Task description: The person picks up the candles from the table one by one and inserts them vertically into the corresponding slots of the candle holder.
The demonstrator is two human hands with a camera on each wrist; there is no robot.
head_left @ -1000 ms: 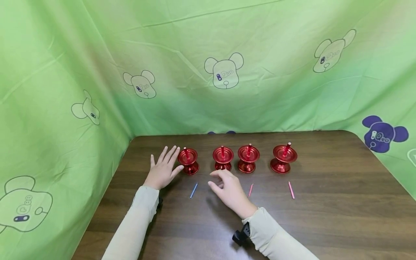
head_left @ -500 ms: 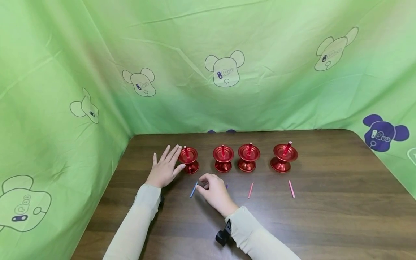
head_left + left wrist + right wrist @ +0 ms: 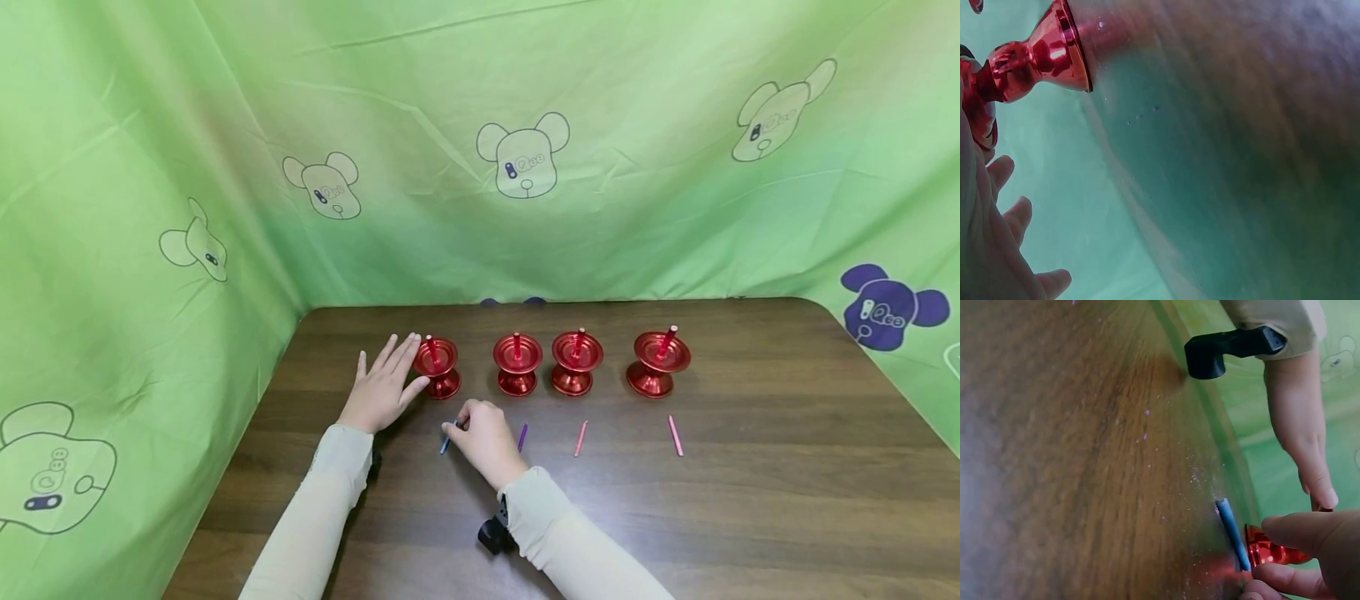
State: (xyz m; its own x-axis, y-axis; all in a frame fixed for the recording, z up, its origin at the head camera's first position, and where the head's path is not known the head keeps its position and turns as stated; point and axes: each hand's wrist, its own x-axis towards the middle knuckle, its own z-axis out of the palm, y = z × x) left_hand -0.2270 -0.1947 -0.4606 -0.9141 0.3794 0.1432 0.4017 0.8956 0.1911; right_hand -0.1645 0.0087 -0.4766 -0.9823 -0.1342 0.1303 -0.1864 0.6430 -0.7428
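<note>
Several red metallic candle holders stand in a row, each with an upright red stick in its dish. My left hand (image 3: 377, 393), fingers spread and nearly straight, touches the leftmost candle holder (image 3: 443, 382); in the left wrist view, the candle holder (image 3: 1060, 53) shows beside the palm. My right hand (image 3: 483, 442) reaches down at the thin blue candle (image 3: 446, 445), thumb and forefinger at its far end. In the right wrist view, a gap shows between these two digits, and the blue candle (image 3: 1232, 533) lies close to the fingertips.
A purple candle (image 3: 522, 438), a coral candle (image 3: 581, 439) and a pink candle (image 3: 676, 436) lie on the wooden table (image 3: 795, 517). Further candle holders stand behind them, one at right (image 3: 651, 379). A green printed cloth (image 3: 630, 208) hangs around the back and sides.
My right hand has moved left from in front of the second candle holder down to the blue candle, uncovering the purple candle. My left hand stays at the leftmost candle holder.
</note>
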